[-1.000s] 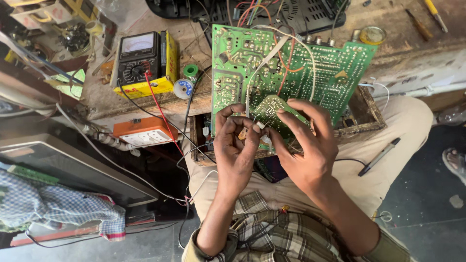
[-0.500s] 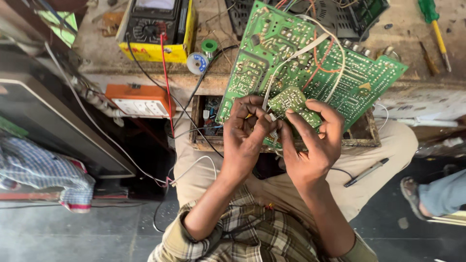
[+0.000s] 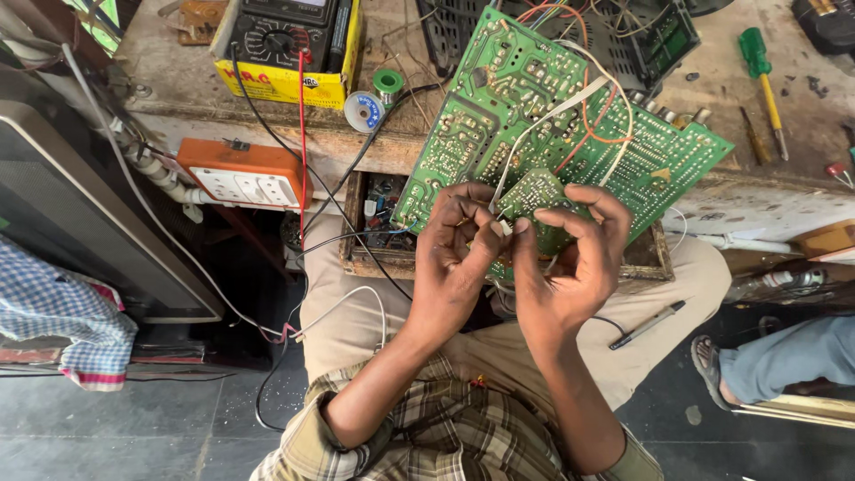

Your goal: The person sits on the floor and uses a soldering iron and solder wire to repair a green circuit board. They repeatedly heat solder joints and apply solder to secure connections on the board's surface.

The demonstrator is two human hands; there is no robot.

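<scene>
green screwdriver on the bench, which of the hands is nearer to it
Right. The right hand is below and left of the green screwdriver; the left hand is farther left, beyond the right one.

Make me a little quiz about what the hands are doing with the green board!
1. True or false: both hands touch the small white connector at the end of the white ribbon cable.
2. What colour is the handle of the screwdriver on the bench? A red, B green, C blue.
3. Which hand is nearer the yellow multimeter?

Key: 1 true, the left hand and right hand pinch it in front of the green circuit board. 2 B. 3 The left hand.
</scene>
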